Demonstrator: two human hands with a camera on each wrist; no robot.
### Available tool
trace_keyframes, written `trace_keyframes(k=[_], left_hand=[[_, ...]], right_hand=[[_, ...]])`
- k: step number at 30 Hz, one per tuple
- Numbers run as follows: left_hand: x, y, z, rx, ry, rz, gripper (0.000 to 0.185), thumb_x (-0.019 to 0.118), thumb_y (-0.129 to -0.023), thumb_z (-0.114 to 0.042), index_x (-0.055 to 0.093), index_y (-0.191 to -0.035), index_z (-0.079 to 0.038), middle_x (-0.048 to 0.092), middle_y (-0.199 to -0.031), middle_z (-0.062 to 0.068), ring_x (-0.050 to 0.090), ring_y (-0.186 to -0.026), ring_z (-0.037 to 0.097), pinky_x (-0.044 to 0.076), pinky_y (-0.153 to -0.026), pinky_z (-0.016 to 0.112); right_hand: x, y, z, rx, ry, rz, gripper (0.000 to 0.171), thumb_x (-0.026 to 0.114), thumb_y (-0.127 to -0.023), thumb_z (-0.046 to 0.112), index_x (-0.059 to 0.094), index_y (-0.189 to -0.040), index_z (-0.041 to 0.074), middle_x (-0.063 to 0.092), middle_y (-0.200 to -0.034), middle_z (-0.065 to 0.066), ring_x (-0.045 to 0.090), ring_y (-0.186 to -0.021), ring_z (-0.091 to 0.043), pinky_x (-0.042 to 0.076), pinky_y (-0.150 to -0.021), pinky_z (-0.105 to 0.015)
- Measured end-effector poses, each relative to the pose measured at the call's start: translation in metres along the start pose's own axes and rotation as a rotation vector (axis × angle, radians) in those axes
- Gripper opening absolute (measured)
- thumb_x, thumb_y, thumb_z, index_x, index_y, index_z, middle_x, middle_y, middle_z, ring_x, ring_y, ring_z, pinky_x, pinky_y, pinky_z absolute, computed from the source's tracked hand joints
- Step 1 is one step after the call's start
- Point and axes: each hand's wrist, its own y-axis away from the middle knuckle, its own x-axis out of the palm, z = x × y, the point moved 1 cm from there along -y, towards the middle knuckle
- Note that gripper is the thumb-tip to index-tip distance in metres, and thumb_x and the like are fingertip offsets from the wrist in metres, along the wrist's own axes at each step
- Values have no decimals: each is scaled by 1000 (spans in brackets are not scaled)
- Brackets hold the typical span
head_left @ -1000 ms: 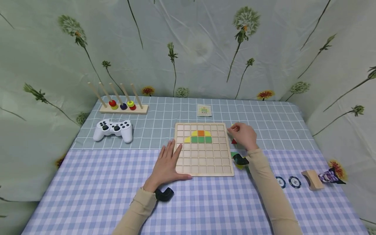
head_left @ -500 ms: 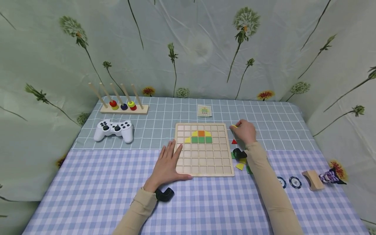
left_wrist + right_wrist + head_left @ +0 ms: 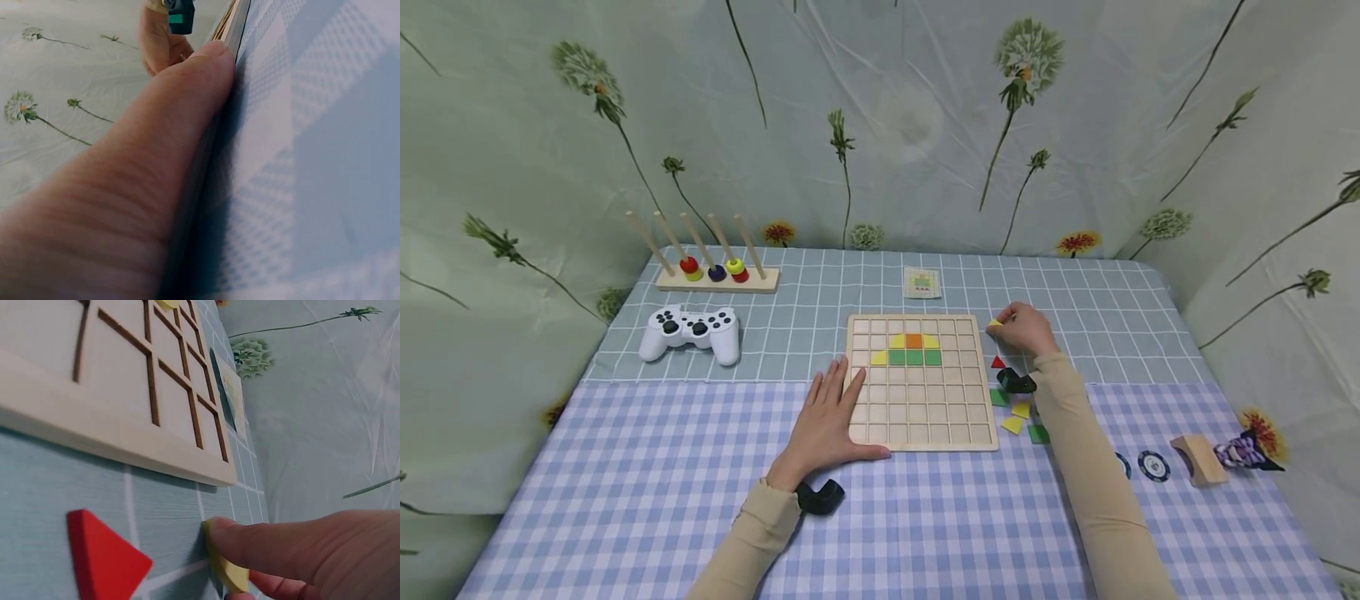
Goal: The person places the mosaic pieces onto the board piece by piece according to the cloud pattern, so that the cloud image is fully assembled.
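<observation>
- Left hand [image 3: 827,421] lies flat, fingers spread, on the board's [image 3: 917,417] left edge, steadying it.
- Right hand [image 3: 1026,329] pinches a yellow piece [image 3: 222,565] just off the board's far right corner, on the bench.
- The piece looks thin, light, stiff, likely smooth; best taken by its edges.

Backdrop: pale green fabric sheet w/ printed dandelion stems + small orange flowers [image 3: 880,125], creased, hung behind and wrapping both sides of the table. Right wrist view shows same fabric [image 3: 325,412] past the far edge. Table covered by two cloths: grey-green cloth w/ white grid lines [image 3: 1075,292] over far half to far edge; lilac-and-white gingham cloth [image 3: 625,500] over near half, seam running left–right approx mid-table. Light even, soft, no hard shadows. Floor, windows not visible.
</observation>
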Motion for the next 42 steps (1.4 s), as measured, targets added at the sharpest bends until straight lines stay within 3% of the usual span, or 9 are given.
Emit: trace_keyframes(k=[5,12,16,21,25,34,38,42], left_hand=[[1,1,0,19,4,-27,123,55,-63,-86,21,-152,-7,7,-156,20,2,-143,31,1,-114,45],[0,0,0,9,-3,-8,123,56,-63,-85,19,-152,-8,5,-156,19,0,-143,30,0,-114,43],[0,0,1,-1,-5,-1,124,58,-63,-84,18,-153,-9,4,-156,18,-1,-143,28,-2,-114,42],[0,0,1,9,-2,-25,123,56,-63,-85,21,-152,-8,7,-156,19,2,-143,30,1,-114,44],[1,0,1,19,-4,-40,123,54,-63,-86,23,-152,-7,9,-155,21,4,-143,31,3,-114,44],[-1,1,0,-5,-6,2,123,59,-62,-83,19,-152,-9,6,-156,19,0,-143,29,-1,-114,42],[-2,1,-1,-3,-5,0,123,60,-62,-83,19,-152,-9,6,-156,19,1,-143,29,0,-114,42],[-2,1,-1,-5,-6,-1,123,60,-63,-82,19,-152,-9,6,-156,19,1,-143,29,0,-114,43]], right_hand=[[2,1,-2,-37,-19,-17,27,68,-87,20,56,-99,-1,54,-88,-15,49,-76,-27,39,-62,-33],[3,9,-3,-78,-191,-25,22,67,-87,15,60,-101,-1,53,-87,-12,47,-74,-23,40,-58,-28],[3,15,-2,-160,-255,-15,23,65,-89,14,65,-105,-2,57,-90,-13,50,-71,-22,43,-55,-26],[7,22,6,-269,-239,35,23,68,-88,14,69,-106,0,62,-89,-11,49,-63,-19,41,-48,-25],[13,27,14,-314,-237,67,20,74,-83,14,68,-98,1,62,-85,-9,48,-57,-19,42,-45,-28],[28,35,28,-429,-175,158,13,77,-80,14,68,-86,7,63,-78,-2,51,-64,-19,43,-58,-31],[33,35,30,-450,-152,178,11,76,-81,14,71,-86,7,63,-77,0,51,-63,-17,42,-58,-31],[36,37,32,-418,-126,164,11,74,-84,15,74,-90,6,66,-77,0,51,-61,-17,42,-55,-31]])
